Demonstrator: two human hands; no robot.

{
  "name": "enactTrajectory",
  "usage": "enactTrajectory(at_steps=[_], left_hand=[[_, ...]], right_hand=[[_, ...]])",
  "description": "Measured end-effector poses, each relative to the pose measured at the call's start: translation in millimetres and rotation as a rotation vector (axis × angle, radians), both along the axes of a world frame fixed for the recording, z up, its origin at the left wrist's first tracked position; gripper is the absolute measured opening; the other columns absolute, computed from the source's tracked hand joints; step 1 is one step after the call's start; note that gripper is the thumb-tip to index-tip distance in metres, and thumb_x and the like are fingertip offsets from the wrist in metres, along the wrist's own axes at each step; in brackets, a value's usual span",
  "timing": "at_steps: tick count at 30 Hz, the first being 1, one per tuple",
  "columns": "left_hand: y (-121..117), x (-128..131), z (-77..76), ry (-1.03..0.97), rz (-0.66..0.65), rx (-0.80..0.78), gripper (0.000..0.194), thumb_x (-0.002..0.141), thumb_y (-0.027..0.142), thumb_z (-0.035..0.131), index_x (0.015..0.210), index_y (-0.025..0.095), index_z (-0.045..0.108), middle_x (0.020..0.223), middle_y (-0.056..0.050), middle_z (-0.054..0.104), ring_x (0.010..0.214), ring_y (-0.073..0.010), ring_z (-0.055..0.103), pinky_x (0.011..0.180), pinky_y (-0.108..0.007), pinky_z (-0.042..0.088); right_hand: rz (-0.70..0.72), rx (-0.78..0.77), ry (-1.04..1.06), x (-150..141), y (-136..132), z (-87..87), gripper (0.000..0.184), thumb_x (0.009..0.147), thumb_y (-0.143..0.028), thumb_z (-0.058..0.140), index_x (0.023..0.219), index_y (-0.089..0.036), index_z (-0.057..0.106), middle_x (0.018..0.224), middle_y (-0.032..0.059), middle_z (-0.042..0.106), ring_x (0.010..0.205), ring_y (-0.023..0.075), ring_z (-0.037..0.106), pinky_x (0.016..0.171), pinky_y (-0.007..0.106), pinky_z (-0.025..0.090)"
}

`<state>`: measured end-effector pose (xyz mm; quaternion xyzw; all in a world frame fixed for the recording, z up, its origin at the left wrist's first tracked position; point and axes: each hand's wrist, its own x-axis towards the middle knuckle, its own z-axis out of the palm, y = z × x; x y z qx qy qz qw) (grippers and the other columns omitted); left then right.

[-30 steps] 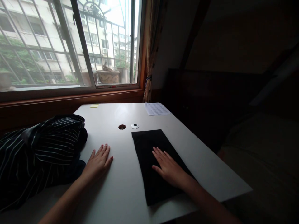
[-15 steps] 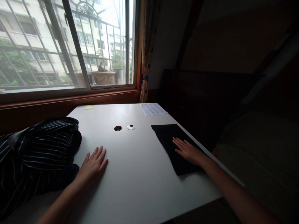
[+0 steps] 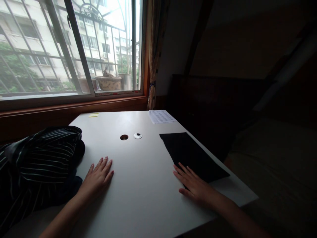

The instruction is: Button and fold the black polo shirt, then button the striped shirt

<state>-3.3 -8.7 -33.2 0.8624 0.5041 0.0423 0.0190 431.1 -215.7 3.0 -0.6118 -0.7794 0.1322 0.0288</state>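
Note:
My left hand [image 3: 97,176] lies flat on the white table [image 3: 138,185], fingers spread, beside a heap of dark striped fabric [image 3: 47,162]. At the right, a flat black cloth [image 3: 193,150] is spread near the table's edge. Over the cloth's near left part is my right hand [image 3: 192,183], its fingers stretched out and apart and its palm down. It covers the cloth's near corner. Neither hand grips anything.
A round hole [image 3: 124,137] opens in the tabletop, with a white round cover [image 3: 137,136] next to it. Printed papers [image 3: 162,116] lie at the back right corner and a yellow note [image 3: 93,115] at the back left. Behind stands a barred window [image 3: 109,49] with a tied curtain [image 3: 152,66].
My right hand has moved toward me and a little left, from the middle of the black cloth to its near edge. My left hand has stayed in place.

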Motion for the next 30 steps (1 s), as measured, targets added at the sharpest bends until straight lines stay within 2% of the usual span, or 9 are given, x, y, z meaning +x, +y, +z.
enactTrajectory(at_steps=[3,6,9,12,17,23,30], left_hand=[[0.8,-0.6,-1.7,-0.006,-0.006,0.008,0.058,0.099,0.046,0.031,0.153,0.025,0.032,0.162,-0.006,0.020,0.150,-0.0286,0.017,0.119,-0.053,0.015],[1.6,-0.9,-2.5,-0.008,-0.007,0.014,0.057,0.100,0.046,0.031,0.153,0.026,0.031,0.162,-0.005,0.020,0.150,-0.0282,0.017,0.118,-0.053,0.016],[2.0,-1.0,-2.5,-0.007,-0.008,0.012,0.057,0.100,0.045,0.031,0.153,0.026,0.031,0.162,-0.005,0.020,0.150,-0.0282,0.018,0.118,-0.053,0.016],[2.5,-1.6,-2.6,-0.006,-0.009,0.006,0.056,0.100,0.045,0.032,0.153,0.026,0.032,0.162,-0.006,0.020,0.150,-0.0286,0.018,0.118,-0.053,0.016],[3.3,-2.8,-3.6,-0.007,-0.018,0.008,0.056,0.100,0.046,0.032,0.153,0.027,0.031,0.162,-0.005,0.020,0.150,-0.0290,0.018,0.118,-0.053,0.017],[3.6,-3.8,-5.3,0.005,-0.016,0.018,0.056,0.100,0.046,0.032,0.153,0.028,0.030,0.162,-0.005,0.019,0.150,-0.0281,0.017,0.118,-0.053,0.017],[4.2,-4.8,-7.5,-0.012,-0.029,0.032,0.055,0.100,0.046,0.033,0.153,0.029,0.032,0.162,-0.005,0.021,0.150,-0.0290,0.018,0.118,-0.053,0.017]], right_hand=[[-0.008,0.004,0.090,4.1,10.9,13.2,0.061,0.101,-0.057,0.032,0.156,-0.033,0.021,0.163,-0.0019,0.017,0.151,0.0251,0.010,0.123,0.050,0.013],[-0.182,0.181,0.138,22.0,36.6,17.0,0.063,0.100,-0.058,0.030,0.155,-0.028,0.026,0.164,0.0017,0.018,0.151,0.0247,0.014,0.123,0.047,0.017],[-0.424,0.282,0.088,46.0,69.3,3.0,0.071,0.098,-0.061,0.029,0.155,-0.018,0.029,0.163,0.0096,0.019,0.150,0.0281,0.017,0.122,0.048,0.021],[-0.543,0.271,-0.049,62.6,94.5,-19.0,0.073,0.098,-0.059,0.027,0.153,-0.011,0.030,0.162,0.0141,0.021,0.150,0.0294,0.017,0.121,0.050,0.022],[-0.548,0.236,-0.126,72.9,105.6,-40.1,0.074,0.098,-0.061,0.023,0.152,-0.012,0.032,0.163,0.0116,0.019,0.151,0.0274,0.013,0.121,0.050,0.018],[-0.537,0.206,-0.150,91.4,102.6,-43.2,0.075,0.096,-0.065,0.020,0.155,-0.017,0.028,0.164,0.0056,0.014,0.151,0.0255,0.011,0.121,0.049,0.017],[-0.573,0.192,-0.175,113.3,103.8,-43.2,0.074,0.097,-0.059,0.019,0.154,-0.013,0.027,0.164,0.0071,0.013,0.151,0.0265,0.010,0.122,0.047,0.018]])
